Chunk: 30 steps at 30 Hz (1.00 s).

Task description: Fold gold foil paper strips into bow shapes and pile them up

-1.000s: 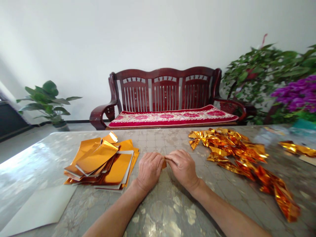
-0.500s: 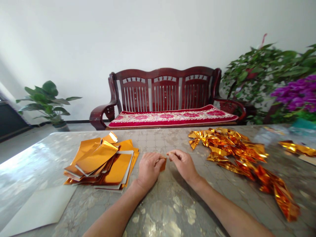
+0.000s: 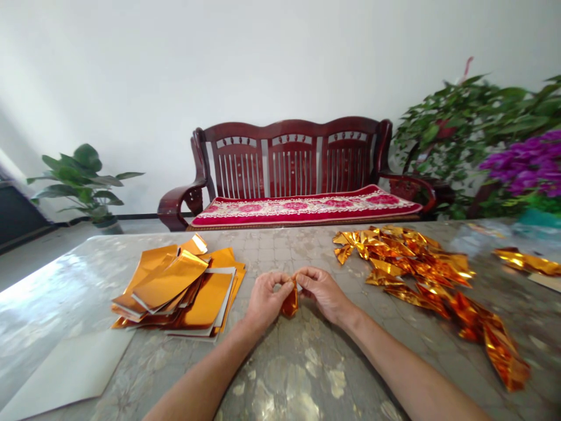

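L hand (image 3: 267, 298) and R hand (image 3: 324, 294) were held close together above the table, fingertips of both pinched on a small gold foil piece (image 3: 290, 303), which was gathered at top & hung down betw. them. Just beside L hand, a loose stack of gold foil sheets (image 3: 205, 298) w/ pale edges was piled; a white card (image 3: 65, 374) was laid further L, near the table's front edge. To the R, a heap of pleated gold foil strips (image 3: 412, 263) was spread, w/ a separate gold strip (image 3: 526, 262) at far R. All were set on a marble-look tabletop (image 3: 280, 362). Behind the table, a dark red wooden bench (image 3: 289, 158) w/ a red floral cushion (image 3: 307, 207) was seen, w/ a potted plant (image 3: 83, 181) to L & purple flowers (image 3: 526, 164) to R.
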### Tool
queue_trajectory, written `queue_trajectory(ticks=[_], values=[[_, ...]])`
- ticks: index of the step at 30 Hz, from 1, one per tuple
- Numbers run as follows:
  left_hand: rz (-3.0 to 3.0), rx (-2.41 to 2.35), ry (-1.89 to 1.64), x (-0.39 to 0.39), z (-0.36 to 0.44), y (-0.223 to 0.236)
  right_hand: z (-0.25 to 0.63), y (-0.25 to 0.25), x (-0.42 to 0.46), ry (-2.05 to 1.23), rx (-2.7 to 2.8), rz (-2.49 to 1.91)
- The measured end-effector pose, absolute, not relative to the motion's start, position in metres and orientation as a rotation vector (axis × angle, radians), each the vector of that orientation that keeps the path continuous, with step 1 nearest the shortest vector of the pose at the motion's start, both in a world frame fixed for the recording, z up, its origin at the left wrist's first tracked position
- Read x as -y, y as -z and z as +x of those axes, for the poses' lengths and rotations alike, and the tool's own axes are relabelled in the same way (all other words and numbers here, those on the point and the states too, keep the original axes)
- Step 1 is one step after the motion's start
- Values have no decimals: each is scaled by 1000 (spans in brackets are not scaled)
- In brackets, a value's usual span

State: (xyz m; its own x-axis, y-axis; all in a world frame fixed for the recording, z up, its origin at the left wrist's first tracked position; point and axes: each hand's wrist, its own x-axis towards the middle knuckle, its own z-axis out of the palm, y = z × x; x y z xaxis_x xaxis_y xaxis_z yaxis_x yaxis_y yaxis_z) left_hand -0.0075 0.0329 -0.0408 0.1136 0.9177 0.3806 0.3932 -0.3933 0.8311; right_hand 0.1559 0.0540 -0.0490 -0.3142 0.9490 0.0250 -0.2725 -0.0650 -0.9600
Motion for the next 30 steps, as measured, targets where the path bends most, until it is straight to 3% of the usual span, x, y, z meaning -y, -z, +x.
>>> queue_trajectory(ticks=[9,20,30], values=[[1250,-981,-1193,-32,0,44,150,50,-50,-1665,1096,-774],[1952,-1411,-1248,-36,-8,49,157,51,-55,-1588,1250,-810],[2044,-1519,-1056,-35,-10,46,147,53,-52,-1097,1525,-1011]])
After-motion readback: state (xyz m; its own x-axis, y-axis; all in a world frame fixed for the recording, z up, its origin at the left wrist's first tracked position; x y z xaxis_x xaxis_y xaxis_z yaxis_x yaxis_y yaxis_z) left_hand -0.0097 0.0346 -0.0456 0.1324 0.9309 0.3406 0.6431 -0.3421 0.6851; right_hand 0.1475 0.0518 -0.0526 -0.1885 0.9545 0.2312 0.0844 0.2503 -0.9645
